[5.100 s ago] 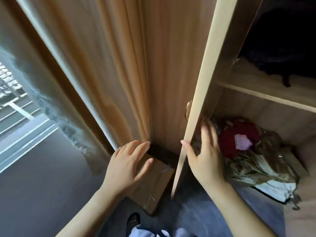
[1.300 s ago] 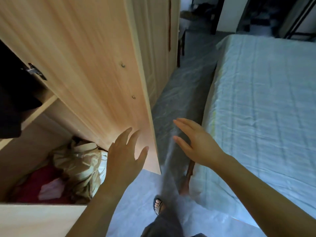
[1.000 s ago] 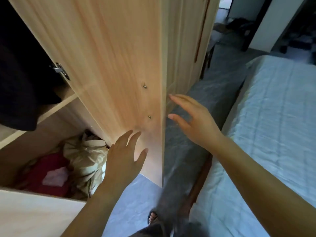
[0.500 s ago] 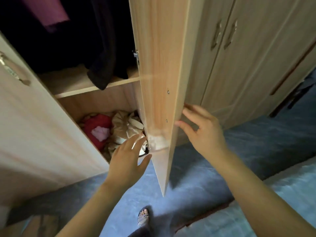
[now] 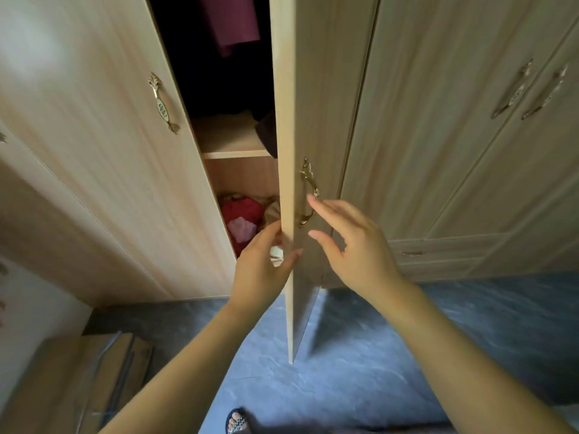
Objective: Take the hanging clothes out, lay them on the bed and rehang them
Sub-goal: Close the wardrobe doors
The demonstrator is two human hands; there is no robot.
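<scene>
Early yet: the step in hand looks like opening the pale wood-grain wardrobe door (image 5: pixel 285 151), which stands edge-on between your two hands.

Your left hand (image 5: pixel 260 267): fingers fairly straight, laid on the door's inner side, thumb across its edge; it holds nothing.

Your right hand (image 5: pixel 354 245): fingers spread and loose, empty. The forefinger tip is just beside the curly brass door handle (image 5: pixel 308 192); I cannot tell if it touches.

Task's things: a hanging maroon garment (image 5: pixel 232 23) and a dark garment (image 5: pixel 266 133), well above and beyond your left fingertips, in the shadowed upper compartment. Neither is out yet.

A red and beige heap of cloth (image 5: pixel 242 211) lies in the lower compartment, just past your left fingertips.

Next move, as I judge it: swing the door wide, then reach up for a hanger. The rail is hidden in the dark, and the bed is not in view.

Writing, brands, labels: none readable.
</scene>
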